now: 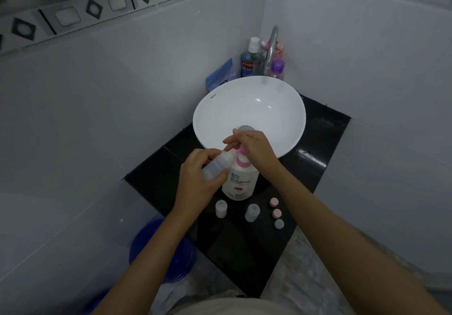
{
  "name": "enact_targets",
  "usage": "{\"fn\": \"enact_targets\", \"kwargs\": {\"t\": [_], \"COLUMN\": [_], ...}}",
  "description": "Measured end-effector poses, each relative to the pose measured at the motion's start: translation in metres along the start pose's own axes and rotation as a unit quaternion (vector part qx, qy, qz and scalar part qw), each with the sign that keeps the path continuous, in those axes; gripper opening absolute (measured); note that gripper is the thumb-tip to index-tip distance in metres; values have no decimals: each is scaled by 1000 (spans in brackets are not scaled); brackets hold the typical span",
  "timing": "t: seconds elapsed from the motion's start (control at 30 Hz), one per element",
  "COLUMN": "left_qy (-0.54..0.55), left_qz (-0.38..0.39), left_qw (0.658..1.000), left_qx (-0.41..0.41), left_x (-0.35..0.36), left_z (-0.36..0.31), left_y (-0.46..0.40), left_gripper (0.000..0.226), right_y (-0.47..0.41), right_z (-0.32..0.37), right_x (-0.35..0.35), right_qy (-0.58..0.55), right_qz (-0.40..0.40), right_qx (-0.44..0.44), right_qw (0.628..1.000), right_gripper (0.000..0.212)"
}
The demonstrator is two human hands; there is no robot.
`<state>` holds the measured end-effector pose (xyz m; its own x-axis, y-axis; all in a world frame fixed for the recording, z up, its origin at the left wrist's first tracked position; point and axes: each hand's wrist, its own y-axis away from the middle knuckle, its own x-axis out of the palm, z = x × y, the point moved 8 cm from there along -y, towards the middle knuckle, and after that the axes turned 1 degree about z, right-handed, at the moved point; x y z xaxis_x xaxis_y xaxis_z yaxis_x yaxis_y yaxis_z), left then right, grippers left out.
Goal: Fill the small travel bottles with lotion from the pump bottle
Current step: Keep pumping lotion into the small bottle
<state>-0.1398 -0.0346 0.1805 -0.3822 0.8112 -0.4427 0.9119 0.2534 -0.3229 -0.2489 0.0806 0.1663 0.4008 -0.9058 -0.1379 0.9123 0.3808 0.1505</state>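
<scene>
Two hands at the white pink-pump lotion bottle (241, 180) on the black counter: left hand (198, 177) gripping a tilted translucent travel bottle (217, 165) against its left side, right hand (254, 148) pressing its pump. Nearer than it, two uncapped translucent small bottles (221, 208), then three loose caps (276, 213) rightward.

Both arms (156, 243) are bare, with no sleeves. The hands (195, 180) wear no rings. A pale top (234, 306) shows below.

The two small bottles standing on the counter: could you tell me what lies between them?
Head view: only bare black counter lies between the left bottle and right bottle.
</scene>
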Motion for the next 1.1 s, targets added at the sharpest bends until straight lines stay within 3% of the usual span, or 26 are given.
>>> {"fn": "enact_targets", "kwargs": {"t": [0.3, 0.5, 0.73, 1.1], "left_qy": [34, 51, 67, 78], "left_qz": [9, 23, 15, 28], "left_qw": [999, 997, 997, 995], "left_qx": [-22, -45, -27, -51], "left_x": [4, 10, 4, 12], "left_z": [9, 17, 7, 14], "left_y": [0, 5, 0, -2], "left_gripper": [34, 33, 31, 34], "right_y": [-6, -9, -8, -12], "right_z": [-4, -27, -8, -28], "right_x": [-1, 4, 2, 3], "right_qy": [21, 10, 8, 22], "right_qz": [-17, -2, 44, -8], "right_qx": [-25, 15, -10, -27], "right_qw": [999, 1000, 999, 999], "right_gripper": [46, 45, 47, 44]}}
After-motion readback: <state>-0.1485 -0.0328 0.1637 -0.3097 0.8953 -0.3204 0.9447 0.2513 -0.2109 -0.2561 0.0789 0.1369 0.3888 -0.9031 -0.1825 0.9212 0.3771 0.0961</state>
